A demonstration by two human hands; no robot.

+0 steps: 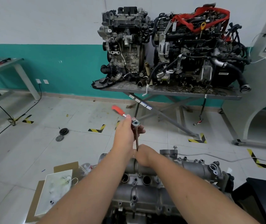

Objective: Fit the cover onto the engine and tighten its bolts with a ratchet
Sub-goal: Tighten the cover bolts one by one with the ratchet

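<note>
While my left hand [124, 132] grips the ratchet [135, 123] head and my right hand [142, 155] pinches its extension, the stiff, heavy metal cover [145, 178] sits on the engine [142, 201]; grip it by its edges.

White-and-teal wall [48, 29], pale tiled floor [64, 113], grey metal table [177, 92].

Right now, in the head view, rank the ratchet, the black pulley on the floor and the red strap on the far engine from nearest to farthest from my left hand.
From the left hand:
1. ratchet, gripped in it.
2. black pulley, on the floor to its left.
3. red strap, upper right on the far engine.
</note>
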